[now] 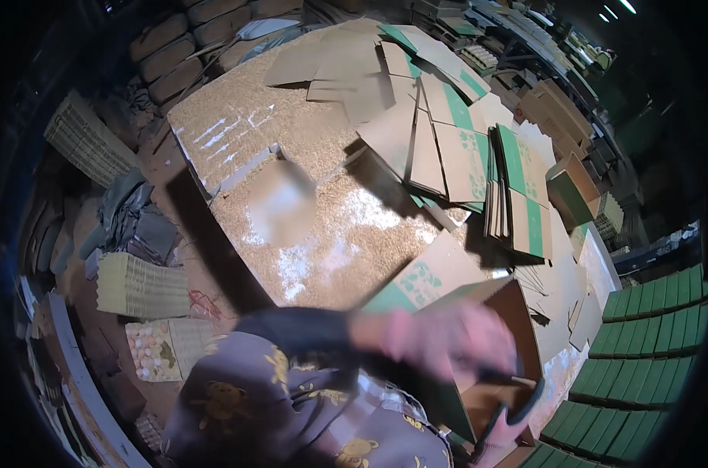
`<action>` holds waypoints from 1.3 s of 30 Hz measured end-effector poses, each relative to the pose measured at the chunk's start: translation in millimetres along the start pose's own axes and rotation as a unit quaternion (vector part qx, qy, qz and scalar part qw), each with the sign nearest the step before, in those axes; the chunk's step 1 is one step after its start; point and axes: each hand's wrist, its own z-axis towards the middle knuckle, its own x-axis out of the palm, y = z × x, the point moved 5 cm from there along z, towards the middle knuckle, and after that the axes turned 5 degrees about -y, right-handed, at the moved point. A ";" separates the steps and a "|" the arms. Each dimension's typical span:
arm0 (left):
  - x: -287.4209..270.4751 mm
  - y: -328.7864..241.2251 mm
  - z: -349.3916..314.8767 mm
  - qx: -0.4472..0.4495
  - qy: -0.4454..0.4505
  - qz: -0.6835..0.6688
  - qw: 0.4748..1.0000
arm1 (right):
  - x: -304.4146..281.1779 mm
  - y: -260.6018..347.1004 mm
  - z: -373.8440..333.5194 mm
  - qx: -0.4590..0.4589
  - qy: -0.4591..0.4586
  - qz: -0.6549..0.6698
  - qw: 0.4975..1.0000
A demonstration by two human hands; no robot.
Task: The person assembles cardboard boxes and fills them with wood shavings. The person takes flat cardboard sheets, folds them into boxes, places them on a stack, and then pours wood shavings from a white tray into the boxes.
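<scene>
An open cardboard box [535,343], brown inside with a green outer side, stands at the lower right in front of me. My left hand [451,339], in a pink glove with dark fingertips, reaches across its opening. Motion smears those fingers, so their grip cannot be made out. Lower down, my right hand [506,437], gloved alike, has thumb and fingers around the box's near right edge. Just beyond the box lies a flat cardboard piece [440,269] with a green print and green band. The box's floor is partly hidden by my left hand.
Folded green-and-brown cartons [525,195] are stacked past the box. Grainy husks [330,273] cover the wide work surface. Rows of green boxes [642,343] fill the right side. Egg trays [139,285] and a tray with eggs [153,351] stand on the left floor.
</scene>
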 end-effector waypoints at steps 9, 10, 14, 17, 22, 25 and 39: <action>-282.5 116.7 -286.5 -0.545 0.106 0.649 0.520 | 5.2 33.4 -4.3 -0.050 -0.023 -0.324 0.945; -252.5 117.1 -291.0 -0.532 0.110 0.640 0.543 | 7.3 35.8 -1.7 -0.046 -0.001 -0.337 0.940; -163.6 119.5 -296.7 -0.584 0.088 0.395 0.704 | 15.7 41.9 11.6 -0.036 0.028 -0.355 0.934; -203.7 118.2 -318.0 -0.584 -0.051 0.427 0.689 | 7.2 35.7 9.8 -0.032 0.043 -0.356 0.933; -303.1 121.8 -467.3 -0.719 -0.150 0.375 0.566 | 20.7 40.7 23.7 -0.049 0.056 -0.309 0.948; -238.4 93.1 -391.9 -0.640 -0.378 -0.106 0.661 | 11.4 31.0 25.6 -0.111 0.062 -0.347 0.929; -207.9 -56.1 -115.6 -0.400 -0.230 -0.161 0.872 | 45.4 44.8 45.4 -0.178 0.069 -0.320 0.928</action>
